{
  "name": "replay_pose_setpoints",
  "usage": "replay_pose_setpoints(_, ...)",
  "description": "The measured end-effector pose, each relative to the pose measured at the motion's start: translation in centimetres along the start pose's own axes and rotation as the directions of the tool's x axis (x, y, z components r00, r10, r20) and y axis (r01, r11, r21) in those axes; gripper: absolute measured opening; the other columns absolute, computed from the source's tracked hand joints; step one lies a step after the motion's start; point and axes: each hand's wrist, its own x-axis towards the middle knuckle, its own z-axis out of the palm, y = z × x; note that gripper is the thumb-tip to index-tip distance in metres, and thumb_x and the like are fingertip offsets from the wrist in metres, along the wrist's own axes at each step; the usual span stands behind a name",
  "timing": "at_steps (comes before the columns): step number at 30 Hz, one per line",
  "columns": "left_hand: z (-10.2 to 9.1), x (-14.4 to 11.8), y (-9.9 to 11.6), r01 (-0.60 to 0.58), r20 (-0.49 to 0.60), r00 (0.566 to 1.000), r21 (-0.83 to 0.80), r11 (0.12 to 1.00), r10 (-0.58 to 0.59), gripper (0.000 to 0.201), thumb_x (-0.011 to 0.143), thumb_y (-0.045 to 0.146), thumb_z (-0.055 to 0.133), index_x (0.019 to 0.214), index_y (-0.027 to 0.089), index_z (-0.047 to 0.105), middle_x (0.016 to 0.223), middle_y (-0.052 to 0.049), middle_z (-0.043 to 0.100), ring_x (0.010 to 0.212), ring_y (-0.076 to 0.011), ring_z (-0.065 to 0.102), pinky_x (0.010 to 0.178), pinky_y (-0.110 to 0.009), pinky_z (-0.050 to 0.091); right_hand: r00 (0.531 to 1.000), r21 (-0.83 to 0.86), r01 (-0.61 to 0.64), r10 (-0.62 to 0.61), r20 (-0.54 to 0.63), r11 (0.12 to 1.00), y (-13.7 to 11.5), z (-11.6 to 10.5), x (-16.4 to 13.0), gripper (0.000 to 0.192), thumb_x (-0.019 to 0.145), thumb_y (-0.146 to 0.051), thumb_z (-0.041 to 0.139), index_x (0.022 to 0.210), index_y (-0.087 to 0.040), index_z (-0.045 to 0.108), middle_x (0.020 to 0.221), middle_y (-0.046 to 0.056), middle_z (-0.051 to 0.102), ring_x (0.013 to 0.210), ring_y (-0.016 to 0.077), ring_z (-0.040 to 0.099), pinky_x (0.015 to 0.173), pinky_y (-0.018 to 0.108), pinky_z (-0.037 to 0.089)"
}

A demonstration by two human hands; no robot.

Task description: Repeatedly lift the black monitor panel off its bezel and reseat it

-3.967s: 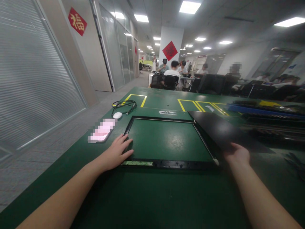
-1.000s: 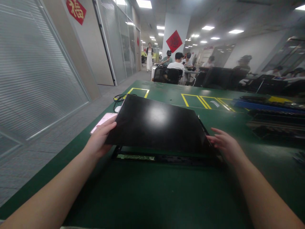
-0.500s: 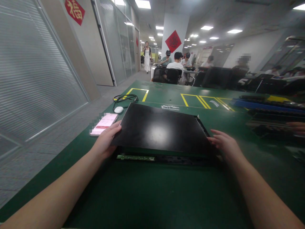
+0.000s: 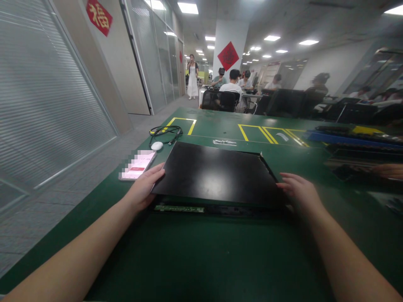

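At the far left of the green work table (image 4: 201, 256) lies a smartphone with a lit pink screen (image 4: 137, 165), and just beyond it sit a small white oval mouse (image 4: 156, 145) and a coiled black cable (image 4: 165, 131). The left hand (image 4: 143, 188) grips the near-left edge of a flat glossy black rectangular panel (image 4: 214, 174), thumb on top and fingers curled under the edge. The panel lies nearly flat over a thin black rectangular frame (image 4: 220, 209), whose front bar with a narrow green circuit strip (image 4: 179, 208) shows just below the panel's near edge. The right hand (image 4: 299, 191) sits at the panel's near-right corner, fingers loosely spread and touching its edge; whether they grip it I cannot tell. Beyond are yellow tape outlines (image 4: 267, 133) on the table, and at the far right a blue tray (image 4: 349, 139) of dark parts.
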Motion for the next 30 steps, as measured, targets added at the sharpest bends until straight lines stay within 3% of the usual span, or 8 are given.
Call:
replay_pose_setpoints(7, 0.4, -0.2, 0.3, 0.066, 0.008, 0.998, 0.046, 0.997, -0.066, 0.047, 0.089, 0.007, 0.055, 0.135, 0.015, 0.061, 0.099, -0.009, 0.08, 0.063, -0.0177, 0.073, 0.055, -0.024, 0.055, 1.0, -0.044, 0.013, -0.014, -0.022, 0.999, -0.2, 0.1, -0.5, 0.046, 0.068, -0.036, 0.063, 0.107, -0.014, 0.072, 0.082, 0.013, 0.075, 0.083, 0.0277, 0.071, 0.061, 0.031, 0.049)
replay_pose_setpoints(12, 0.5, -0.2, 0.5, 0.123, -0.006, 0.992, 0.073, 0.99, -0.123, 0.042, 0.092, 0.011, 0.054, 0.132, 0.02, 0.064, 0.095, -0.006, 0.081, 0.064, -0.0181, 0.074, 0.053, -0.024, 0.055, 0.999, -0.124, 0.032, -0.034, -0.018, 0.992, 0.4, 0.0, 0.0, 0.043, 0.069, -0.037, 0.063, 0.104, -0.016, 0.074, 0.085, 0.013, 0.075, 0.084, 0.0268, 0.07, 0.064, 0.032, 0.05)
replay_pose_setpoints(18, -0.1, 0.1, 0.2, 0.06, 0.056, 0.997, 0.034, 0.998, -0.062, 0.041, 0.083, 0.009, 0.058, 0.121, 0.02, 0.07, 0.099, -0.005, 0.079, 0.079, -0.0201, 0.075, 0.061, -0.024, 0.058, 0.996, -0.286, 0.084, -0.081, 0.021, 0.955, 1.5, -0.1, 0.9, 0.042, 0.073, -0.04, 0.06, 0.109, -0.022, 0.073, 0.09, 0.009, 0.075, 0.077, 0.0246, 0.069, 0.059, 0.032, 0.05)
replay_pose_setpoints(21, -0.4, 0.2, -0.1, 0.043, 0.019, 0.999, 0.065, 0.997, -0.044, 0.045, 0.079, 0.006, 0.06, 0.122, 0.02, 0.068, 0.103, -0.005, 0.078, 0.081, -0.0189, 0.074, 0.06, -0.021, 0.057, 0.994, -0.361, 0.113, -0.107, 0.038, 0.926, 1.5, -0.2, 0.9, 0.041, 0.074, -0.041, 0.061, 0.108, -0.022, 0.074, 0.085, 0.008, 0.075, 0.071, 0.0234, 0.068, 0.058, 0.032, 0.049)
replay_pose_setpoints(25, -0.3, 0.0, -0.1, 0.06, -0.008, 0.998, 0.133, 0.989, -0.06, 0.046, 0.082, 0.01, 0.062, 0.126, 0.021, 0.063, 0.103, -0.005, 0.078, 0.079, -0.0187, 0.074, 0.058, -0.022, 0.057, 0.99, -0.432, 0.139, -0.132, 0.047, 0.891, 1.2, -0.3, 0.7, 0.041, 0.075, -0.042, 0.06, 0.107, -0.022, 0.074, 0.081, 0.008, 0.074, 0.065, 0.0223, 0.066, 0.058, 0.032, 0.047)
replay_pose_setpoints(30, 0.2, -0.4, 0.2, 0.066, 0.016, 0.997, 0.153, 0.986, -0.07, 0.046, 0.087, 0.009, 0.058, 0.131, 0.023, 0.057, 0.095, -0.004, 0.078, 0.075, -0.019, 0.074, 0.059, -0.024, 0.057, 0.989, -0.515, 0.142, -0.138, 0.047, 0.846, 0.6, -0.1, 0.2, 0.04, 0.077, -0.042, 0.058, 0.108, -0.023, 0.075, 0.087, 0.007, 0.076, 0.075, 0.0236, 0.068, 0.065, 0.033, 0.047)
